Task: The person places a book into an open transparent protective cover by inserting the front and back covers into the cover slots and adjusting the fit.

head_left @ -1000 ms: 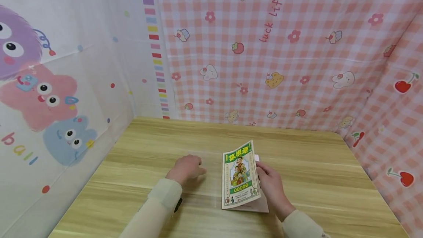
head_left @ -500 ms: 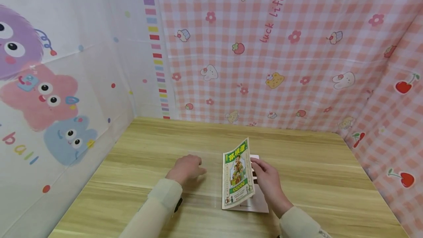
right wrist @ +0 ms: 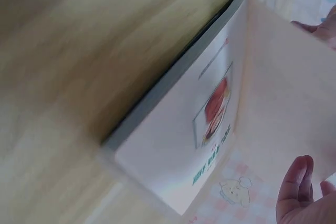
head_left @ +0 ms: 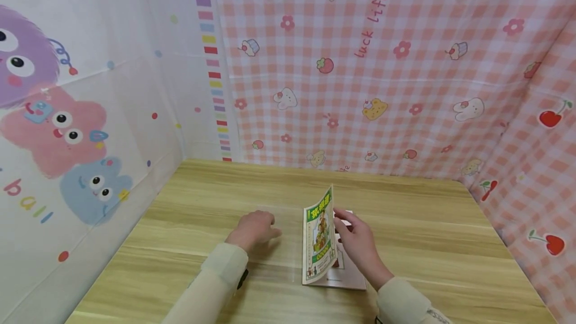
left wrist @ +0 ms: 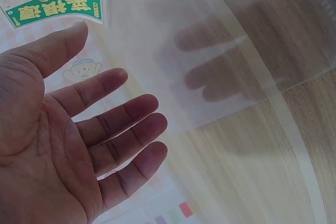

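Note:
A paperback book (head_left: pixel 320 239) with a green and yellow title and cartoon figures lies on the table, its front cover raised partway. My right hand (head_left: pixel 360 245) is on the inner side of that cover, fingertips against its free edge. The right wrist view shows the cream inside of the cover (right wrist: pixel 289 98) and the white first page (right wrist: pixel 173 150) with a small picture. A clear plastic sheet (head_left: pixel 287 268) extends left from the book. My left hand (head_left: pixel 253 231) is over this sheet with loosely spread fingers, holding nothing; its reflection shows in the plastic (left wrist: pixel 252 40).
The wood-grain table (head_left: pixel 432 244) stretches around the book. Behind it hangs a pink checked cloth (head_left: pixel 315 89), and a white cloth with cartoon characters (head_left: pixel 148 64) covers the left side.
The book's front cover has swung further up and to the left, uncovering more of the first page. My right hand has moved left with it. The left hand has stayed still.

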`<state>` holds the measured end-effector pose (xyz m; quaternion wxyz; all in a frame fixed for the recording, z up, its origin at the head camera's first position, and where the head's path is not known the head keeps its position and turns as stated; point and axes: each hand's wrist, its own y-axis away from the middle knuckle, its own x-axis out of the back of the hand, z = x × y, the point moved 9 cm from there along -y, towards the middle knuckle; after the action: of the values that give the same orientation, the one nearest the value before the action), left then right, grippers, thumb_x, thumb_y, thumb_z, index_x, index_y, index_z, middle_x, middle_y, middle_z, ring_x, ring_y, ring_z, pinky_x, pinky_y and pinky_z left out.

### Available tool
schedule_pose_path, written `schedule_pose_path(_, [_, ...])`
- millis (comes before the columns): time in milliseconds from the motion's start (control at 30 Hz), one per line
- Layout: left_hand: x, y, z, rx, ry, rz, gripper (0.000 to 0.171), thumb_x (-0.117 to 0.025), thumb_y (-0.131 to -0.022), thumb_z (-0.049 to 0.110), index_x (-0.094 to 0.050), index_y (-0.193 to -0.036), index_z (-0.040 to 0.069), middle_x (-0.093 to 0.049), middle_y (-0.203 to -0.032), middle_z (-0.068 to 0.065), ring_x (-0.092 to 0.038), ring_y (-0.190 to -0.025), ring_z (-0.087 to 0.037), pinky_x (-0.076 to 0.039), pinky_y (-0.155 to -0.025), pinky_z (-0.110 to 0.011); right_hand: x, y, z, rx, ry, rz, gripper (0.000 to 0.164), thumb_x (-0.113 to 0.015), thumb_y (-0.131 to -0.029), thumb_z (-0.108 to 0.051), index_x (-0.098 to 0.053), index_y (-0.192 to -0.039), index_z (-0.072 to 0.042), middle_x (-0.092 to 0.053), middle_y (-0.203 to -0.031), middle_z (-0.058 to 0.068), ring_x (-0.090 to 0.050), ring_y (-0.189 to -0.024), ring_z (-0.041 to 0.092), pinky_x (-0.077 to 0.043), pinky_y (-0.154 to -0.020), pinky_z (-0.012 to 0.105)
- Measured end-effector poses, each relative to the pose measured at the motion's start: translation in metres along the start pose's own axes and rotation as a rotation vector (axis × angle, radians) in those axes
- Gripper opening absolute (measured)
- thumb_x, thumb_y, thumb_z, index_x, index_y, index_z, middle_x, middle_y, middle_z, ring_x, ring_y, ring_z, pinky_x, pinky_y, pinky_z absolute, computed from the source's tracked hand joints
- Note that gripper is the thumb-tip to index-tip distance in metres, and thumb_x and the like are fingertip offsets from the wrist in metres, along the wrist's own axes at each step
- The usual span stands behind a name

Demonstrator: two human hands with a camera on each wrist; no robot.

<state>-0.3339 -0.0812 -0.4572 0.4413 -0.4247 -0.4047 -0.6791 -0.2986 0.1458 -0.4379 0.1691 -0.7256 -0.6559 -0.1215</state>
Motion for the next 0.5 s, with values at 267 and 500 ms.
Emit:
schedule_pose_path(267, [-0.001,0.000,0.000,0.012,0.014,-0.002,0.032,-0.064,-0.087,0.034,-0.069,-0.095,0.003,-0.070,-0.089,-0.010,-0.054,-0.068,-0.020,-0.052,-0.068,-0.042,-0.002,0.001,-0.021,0.257,0.200,-0.014,0.034,-0.057,-0.096,-0.018,-0.062,-0.128,-0.007,-0.059,-0.132,0.015,-0.062,-0.101,0.028,-0.057,-0.081,0.049])
schedule_pose_path(500, [-0.004,0.002,-0.001,0.032,0.042,-0.016,0.037,-0.064,-0.087,0.035,-0.069,-0.104,0.002,-0.071,-0.101,-0.013,-0.059,-0.078,-0.022,-0.053,-0.077,-0.046,-0.014,0.002,-0.025,0.377,0.384,-0.073,0.037,-0.053,-0.098,-0.024,-0.059,-0.132,-0.009,-0.052,-0.140,0.017,-0.051,-0.120,0.035,-0.052,-0.088,0.055])
